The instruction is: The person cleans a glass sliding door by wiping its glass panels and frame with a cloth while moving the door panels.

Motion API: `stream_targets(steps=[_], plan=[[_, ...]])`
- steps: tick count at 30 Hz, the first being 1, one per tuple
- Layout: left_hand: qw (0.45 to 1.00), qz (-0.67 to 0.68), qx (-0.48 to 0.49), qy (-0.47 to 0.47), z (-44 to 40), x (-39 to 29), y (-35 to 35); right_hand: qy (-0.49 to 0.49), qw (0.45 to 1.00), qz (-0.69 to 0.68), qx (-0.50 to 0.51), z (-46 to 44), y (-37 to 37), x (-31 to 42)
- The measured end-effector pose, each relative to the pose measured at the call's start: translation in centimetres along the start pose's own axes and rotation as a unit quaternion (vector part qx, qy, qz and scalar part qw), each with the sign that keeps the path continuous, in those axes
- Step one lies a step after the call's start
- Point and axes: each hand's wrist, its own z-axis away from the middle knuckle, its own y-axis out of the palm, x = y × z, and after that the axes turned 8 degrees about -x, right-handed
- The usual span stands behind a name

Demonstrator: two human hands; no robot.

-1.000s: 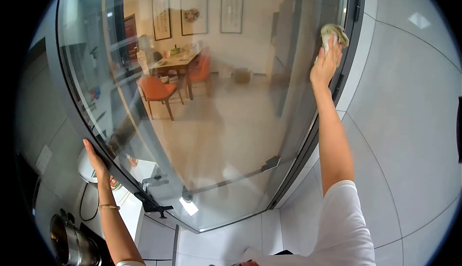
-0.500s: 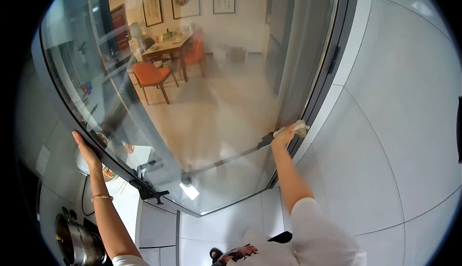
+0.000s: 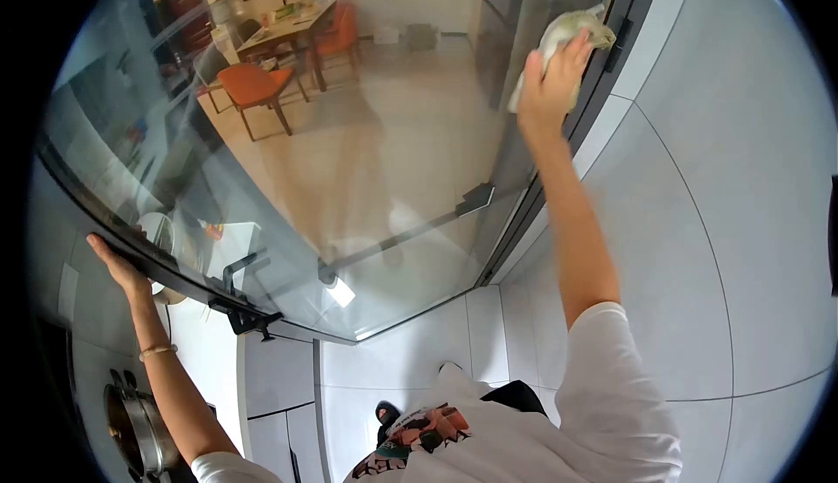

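Observation:
My right hand (image 3: pixel 552 90) presses a pale, yellowish cloth (image 3: pixel 569 31) against the glass near the upper right side of the glass door (image 3: pixel 393 160). The fingers lie over the cloth, with the dark door frame (image 3: pixel 602 90) just to their right. At the left, my left hand (image 3: pixel 122 266) holds the door's dark outer edge (image 3: pixel 166 265); part of its grip is hidden behind the frame. A black door handle (image 3: pixel 240 313) sits lower on that edge, to the right of my left hand.
A white counter (image 3: pixel 205 352) and a steel pot (image 3: pixel 144 431) are at lower left. Grey drawers (image 3: pixel 279 378) stand below the door edge. A tiled wall (image 3: pixel 724 177) rises at right. Through the glass are an orange chair (image 3: pixel 253 86) and a dining table (image 3: pixel 284 33).
My right hand has moved up along the glass with the cloth, from near the lower fitting to the upper right. My left hand stays on the door edge; the view has tilted down.

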Motion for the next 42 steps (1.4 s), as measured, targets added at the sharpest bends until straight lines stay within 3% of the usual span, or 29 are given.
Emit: stream_targets(steps=[1, 8, 11, 13, 15, 17, 19, 21, 23, 24, 25, 27, 28, 29, 31, 33, 34, 37, 42], plan=[[0.999, -0.002, 0.026, 0.029, -0.4, 0.5, -0.6, 0.005, 1.000, -0.012, 0.002, 1.5, 0.2, -0.4], [0.999, -0.005, -0.045, 0.031, -0.6, 0.4, -0.5, 0.032, 0.998, 0.015, -0.044, 9.3, 0.7, -2.2], [0.997, -0.020, 0.053, 0.051, -3.3, 2.2, -3.6, 0.056, 0.996, 0.022, -0.059, 13.6, 0.3, -3.9], [0.997, -0.049, 0.016, 0.060, -1.7, 0.8, -1.7, 0.169, 0.985, -0.016, -0.016, 17.0, -0.4, -4.9], [0.995, -0.055, -0.042, 0.066, -1.2, 0.4, -1.2, 0.194, 0.981, 0.008, -0.010, 19.4, -1.0, -5.2], [0.997, -0.054, -0.020, 0.055, -1.5, 0.8, -2.0, 0.220, 0.975, 0.032, -0.001, 21.9, -1.4, -5.2], [0.995, -0.056, -0.030, 0.083, -2.0, 0.8, -2.1, 0.349, 0.936, 0.023, -0.041, 24.8, -1.6, -5.4], [0.996, -0.034, -0.046, 0.069, -2.5, 1.0, -2.5, 0.381, 0.921, 0.059, -0.055, 28.7, -1.3, -6.1], [0.992, -0.065, -0.001, 0.104, -3.2, 1.2, -3.6, 0.561, 0.818, -0.009, -0.131, 30.2, -1.3, -5.1], [0.993, -0.033, 0.055, 0.102, -3.3, 1.1, -3.7, 0.605, 0.784, -0.031, -0.138, 31.7, -1.4, -6.1], [0.993, -0.051, 0.036, 0.105, -3.2, 1.2, -3.8, 0.609, 0.782, -0.032, -0.131, 32.8, -1.8, -7.5], [0.993, -0.047, 0.008, 0.110, -2.8, 1.0, -3.1, 0.660, 0.714, -0.129, -0.193, 32.6, -1.9, -8.0], [0.988, -0.032, 0.109, 0.105, -4.3, 1.4, -5.0, 0.703, 0.676, -0.110, -0.192, 29.6, -2.2, -5.9], [0.991, -0.056, 0.021, 0.118, -2.5, 0.7, -2.8, 0.705, 0.675, -0.108, -0.187, 29.0, -2.2, -4.9], [0.995, -0.018, 0.052, 0.089, -2.4, 0.4, -2.5, 0.629, 0.753, -0.122, -0.149, 28.3, -2.0, -3.6], [0.995, -0.018, -0.019, 0.100, -1.2, -0.1, -0.5, 0.601, 0.786, -0.106, -0.098, 27.7, -2.2, -1.5], [0.992, -0.022, 0.064, 0.108, -2.0, 0.4, -1.7, 0.584, 0.804, -0.085, -0.068, 27.4, -2.1, -0.2], [0.991, -0.045, 0.043, 0.120, -0.6, -0.1, -0.7, 0.534, 0.844, -0.049, -0.013, 27.5, -1.1, 4.1], [0.999, 0.018, 0.037, 0.027, 0.1, -0.7, 1.0, 0.456, 0.888, -0.035, 0.038, 28.1, 1.0, 14.7]])
